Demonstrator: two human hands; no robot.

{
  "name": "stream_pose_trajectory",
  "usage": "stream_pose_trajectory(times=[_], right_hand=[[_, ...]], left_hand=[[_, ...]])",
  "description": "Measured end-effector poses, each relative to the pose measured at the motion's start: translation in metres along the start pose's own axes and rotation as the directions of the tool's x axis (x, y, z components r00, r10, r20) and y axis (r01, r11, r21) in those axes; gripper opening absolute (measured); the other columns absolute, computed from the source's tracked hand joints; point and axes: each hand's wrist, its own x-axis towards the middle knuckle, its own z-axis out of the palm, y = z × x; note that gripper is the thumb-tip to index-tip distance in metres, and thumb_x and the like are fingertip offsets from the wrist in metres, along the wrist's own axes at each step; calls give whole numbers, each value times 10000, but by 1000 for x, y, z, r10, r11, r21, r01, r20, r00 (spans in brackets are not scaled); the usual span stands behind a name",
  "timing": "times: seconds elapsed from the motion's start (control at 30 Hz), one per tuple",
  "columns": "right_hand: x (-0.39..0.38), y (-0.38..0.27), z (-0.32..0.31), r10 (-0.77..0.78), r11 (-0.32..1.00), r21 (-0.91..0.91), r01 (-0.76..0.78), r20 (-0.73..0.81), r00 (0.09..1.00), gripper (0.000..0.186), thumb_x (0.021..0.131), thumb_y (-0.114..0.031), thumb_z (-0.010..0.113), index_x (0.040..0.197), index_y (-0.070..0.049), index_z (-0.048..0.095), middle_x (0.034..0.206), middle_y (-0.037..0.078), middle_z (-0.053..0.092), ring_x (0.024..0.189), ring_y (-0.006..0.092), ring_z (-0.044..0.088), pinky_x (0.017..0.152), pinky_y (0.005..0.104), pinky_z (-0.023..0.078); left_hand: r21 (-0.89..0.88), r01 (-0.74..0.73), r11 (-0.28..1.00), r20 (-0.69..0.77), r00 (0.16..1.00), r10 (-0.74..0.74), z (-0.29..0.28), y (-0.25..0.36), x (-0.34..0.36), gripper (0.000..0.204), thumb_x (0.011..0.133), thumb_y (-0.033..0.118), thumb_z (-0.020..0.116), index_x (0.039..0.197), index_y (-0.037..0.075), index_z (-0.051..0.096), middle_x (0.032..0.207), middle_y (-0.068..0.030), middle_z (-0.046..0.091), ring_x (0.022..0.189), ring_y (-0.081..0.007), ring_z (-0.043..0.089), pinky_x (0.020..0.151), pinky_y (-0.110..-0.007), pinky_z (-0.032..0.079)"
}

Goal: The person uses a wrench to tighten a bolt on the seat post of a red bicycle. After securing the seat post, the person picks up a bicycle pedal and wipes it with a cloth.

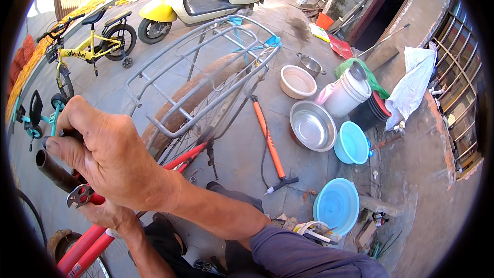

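Observation:
My right hand (105, 141) is closed in a fist above the open end of a dark metal tube (51, 171) on a red bicycle frame (85, 247). Its thumb presses against the curled fingers, and whatever they pinch is hidden. Lower down, my left hand (110, 213) is closed beside the red tubing. A flat spanner (80, 195) with holes juts from its fingertips; the rest of the tool is covered. Behind my right arm stands the bicycle's rear wheel (190, 87), with a rusty brown mudguard and a grey metal carrier rack (188, 118) over it.
An orange hand pump (267, 136) lies on the paving. Right of it stand a steel basin (313, 125), blue basins (336, 206) and a white bucket (349, 95) by the wall. A yellow child's bicycle (92, 49) and a scooter (206, 5) stand at the back.

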Motion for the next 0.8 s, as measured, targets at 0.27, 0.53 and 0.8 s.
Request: stream_pose_trajectory(times=[0.27,0.53,0.8], right_hand=[[4,-11,8,59,997,-55,-59,0,998,209,858,18,664,893,8,458,716,189,517,609,353,517,570,379,442],[7,-6,3,-58,993,-103,64,66,996,222,788,5,721,850,-4,508,742,179,550,651,386,549,579,409,457],[6,-2,13,-98,995,6,100,-128,987,219,756,-39,778,836,-31,574,654,114,599,552,270,594,530,329,481]], left_hand=[[-86,20,996,31,999,-17,7,14,1,562,698,171,867,1118,11,530,988,-69,604,872,-183,582,803,-330,467],[-72,86,994,79,994,-80,12,31,-3,562,782,162,812,1208,-14,491,1017,-73,568,882,-180,587,805,-314,473],[-174,-34,984,40,998,42,2,32,2,574,757,148,827,1185,-24,485,1049,-126,579,898,-180,612,785,-309,502]])
